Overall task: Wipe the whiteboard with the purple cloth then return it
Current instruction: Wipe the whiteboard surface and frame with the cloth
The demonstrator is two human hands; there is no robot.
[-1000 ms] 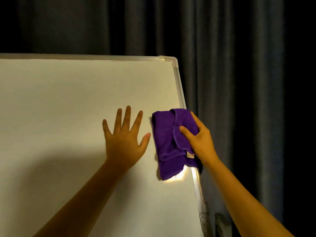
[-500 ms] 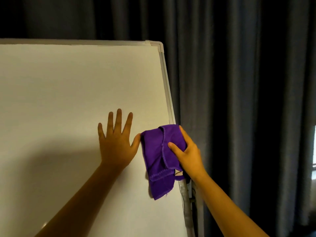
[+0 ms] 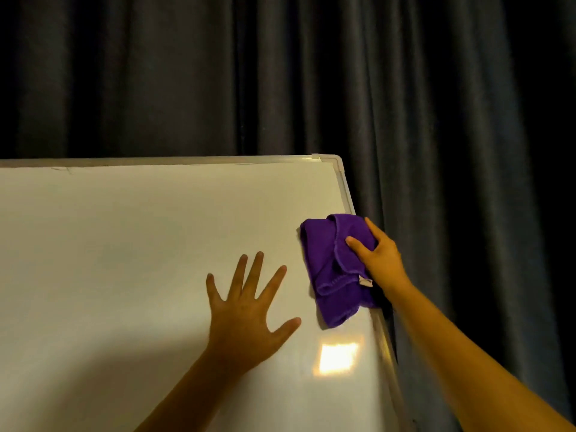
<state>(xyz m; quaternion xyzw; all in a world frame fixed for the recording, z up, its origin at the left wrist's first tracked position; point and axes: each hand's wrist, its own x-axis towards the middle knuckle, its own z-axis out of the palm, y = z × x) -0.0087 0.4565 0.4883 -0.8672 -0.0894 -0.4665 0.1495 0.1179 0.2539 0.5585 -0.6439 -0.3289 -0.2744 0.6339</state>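
The right hand [image 3: 378,260] presses the bunched purple cloth [image 3: 330,269] against the whiteboard [image 3: 140,244] by its right edge, grip pinching soft, light folds, likely loose-hanging; left hand [image 3: 246,319] lies flat, splayed

A person's right hand [image 3: 378,260] presses a bunched purple cloth [image 3: 333,272] against the right edge of a whiteboard [image 3: 124,244], while the left hand [image 3: 246,319], fingers spread, lies flat on the board just beside the cloth, dark curtains [image 3: 436,120] hanging behind.
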